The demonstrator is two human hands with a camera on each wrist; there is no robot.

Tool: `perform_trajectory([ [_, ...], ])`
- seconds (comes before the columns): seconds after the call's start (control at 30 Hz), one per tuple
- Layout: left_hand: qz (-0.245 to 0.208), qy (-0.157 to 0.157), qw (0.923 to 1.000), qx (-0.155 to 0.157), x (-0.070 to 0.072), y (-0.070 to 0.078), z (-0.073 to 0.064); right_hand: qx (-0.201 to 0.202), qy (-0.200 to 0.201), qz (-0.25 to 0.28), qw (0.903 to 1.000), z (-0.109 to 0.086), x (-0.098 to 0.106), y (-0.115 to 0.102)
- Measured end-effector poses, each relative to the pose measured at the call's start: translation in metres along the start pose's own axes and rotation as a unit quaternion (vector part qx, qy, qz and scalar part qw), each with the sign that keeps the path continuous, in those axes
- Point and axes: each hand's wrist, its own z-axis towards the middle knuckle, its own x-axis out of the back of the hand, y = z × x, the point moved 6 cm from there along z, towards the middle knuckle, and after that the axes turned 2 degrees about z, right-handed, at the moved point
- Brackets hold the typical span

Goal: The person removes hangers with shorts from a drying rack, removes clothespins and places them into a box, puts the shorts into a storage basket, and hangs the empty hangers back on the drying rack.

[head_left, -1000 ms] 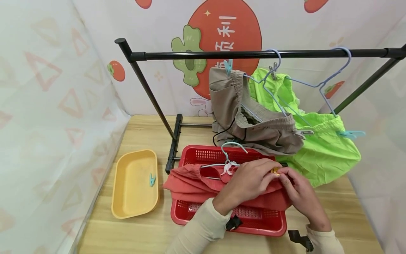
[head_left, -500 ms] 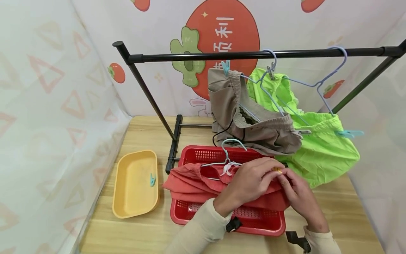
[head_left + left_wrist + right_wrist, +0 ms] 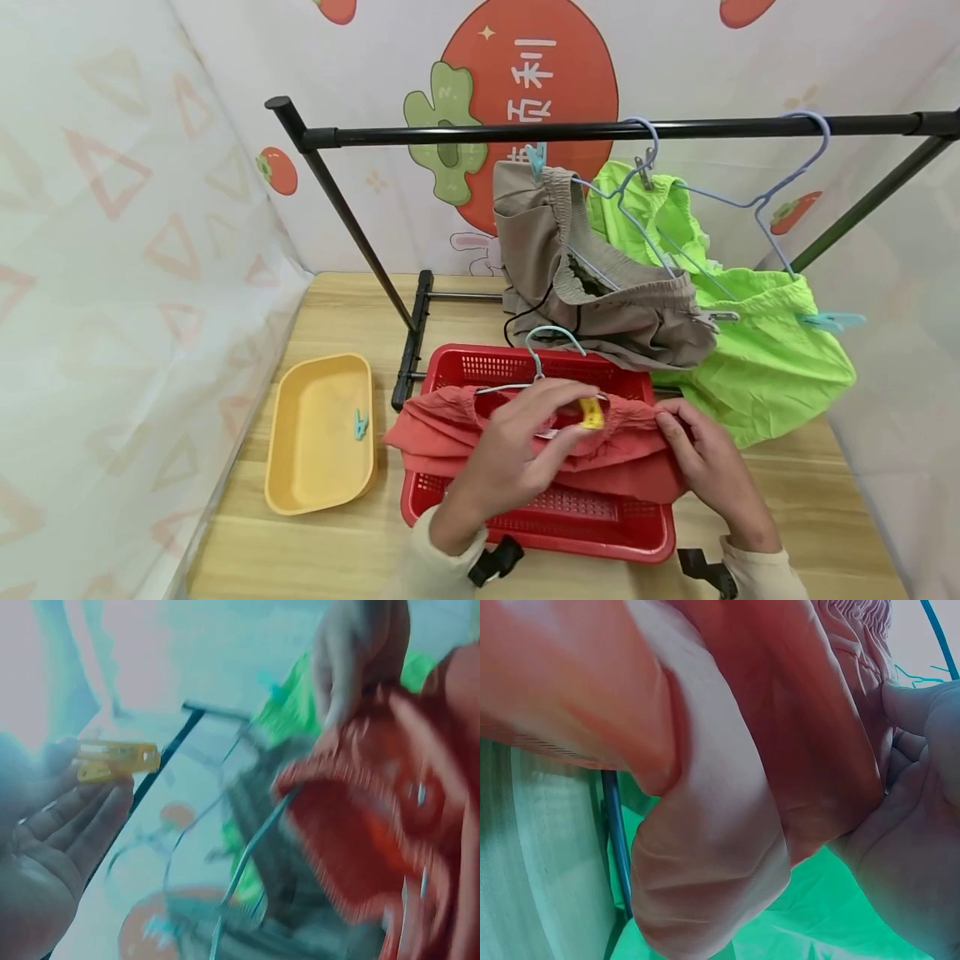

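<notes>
A yellow clothespin (image 3: 592, 412) is pinched between the thumb and fingers of my left hand (image 3: 510, 454), above the red shorts (image 3: 435, 433). In the left wrist view the clothespin (image 3: 116, 759) stands apart from the cloth. With thumb and fingers, my right hand (image 3: 708, 458) pinches the right end of the shorts' gathered waistband; the right wrist view shows the thumb pressed on the cloth (image 3: 855, 667). A pale blue hanger (image 3: 555, 330) runs inside the waist opening, its hook sticking up. My left hand hides part of the waistband.
Beneath the shorts stands a red basket (image 3: 577, 542). A yellow tray (image 3: 315, 450) at left holds a blue clothespin (image 3: 361, 425). On a black rack (image 3: 465, 133) behind hang grey-brown shorts (image 3: 525, 225) and a lime-green garment (image 3: 772, 358), both clipped to hangers.
My left hand has moved left, away from the right end of the waistband, carrying the yellow clothespin. My right hand has stayed at the waistband.
</notes>
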Motion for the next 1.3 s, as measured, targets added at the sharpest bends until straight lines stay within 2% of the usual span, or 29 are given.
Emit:
perform_trajectory([
  [0.13,-0.013,0.062,0.9980,0.003,0.039,-0.006,-0.032,0.003,-0.003,0.000,1.0000,-0.001,-0.001,0.002],
  [0.2,-0.025,0.097,0.9948,0.017,0.060,-0.013,-0.051,0.001,-0.003,-0.001,1.0000,-0.001,0.000,0.002],
  [0.27,-0.047,0.138,0.9885,0.043,0.082,-0.023,-0.071,-0.003,-0.001,-0.004,1.0000,-0.001,0.001,0.003],
  [0.33,-0.057,0.176,0.9788,0.087,0.103,-0.033,-0.092,-0.008,-0.001,-0.007,0.9999,-0.001,0.002,0.003],
  [0.4,-0.052,0.216,0.9657,0.134,0.123,-0.045,-0.113,-0.011,0.000,-0.007,0.9999,-0.001,0.003,0.003],
  [0.53,-0.023,0.287,0.9307,0.225,0.157,-0.068,-0.157,-0.014,0.000,-0.003,0.9999,0.000,0.002,0.003],
  [0.63,0.011,0.324,0.9017,0.286,0.176,-0.084,-0.187,-0.012,-0.004,-0.004,0.9999,0.001,0.001,0.003],
  [0.7,0.039,0.339,0.8839,0.320,0.186,-0.094,-0.205,-0.010,-0.006,-0.005,0.9999,0.002,0.000,0.003],
  [0.77,0.080,0.333,0.8692,0.356,0.192,-0.104,-0.221,-0.007,-0.005,-0.005,0.9999,0.002,0.000,0.003],
  [0.83,0.121,0.313,0.8592,0.387,0.194,-0.113,-0.234,-0.008,-0.001,-0.002,1.0000,0.003,0.001,0.003],
  [0.93,0.180,0.266,0.8446,0.428,0.192,-0.122,-0.248,-0.007,0.003,0.002,1.0000,0.002,0.003,0.004],
  [1.03,0.214,0.241,0.8296,0.456,0.192,-0.126,-0.258,-0.001,0.004,0.006,1.0000,0.003,0.002,0.005],
  [1.1,0.228,0.230,0.8249,0.463,0.192,-0.129,-0.261,0.009,0.009,0.009,0.9999,0.003,0.001,0.006],
  [1.17,0.246,0.212,0.8242,0.464,0.192,-0.132,-0.262,0.018,0.014,0.010,0.9997,0.004,0.002,0.006],
  [1.23,0.267,0.190,0.8277,0.455,0.191,-0.134,-0.261,0.021,0.018,0.011,0.9996,0.004,0.002,0.006],
  [1.3,0.282,0.179,0.8349,0.437,0.187,-0.134,-0.255,0.022,0.017,0.009,0.9996,0.004,0.002,0.006],
])
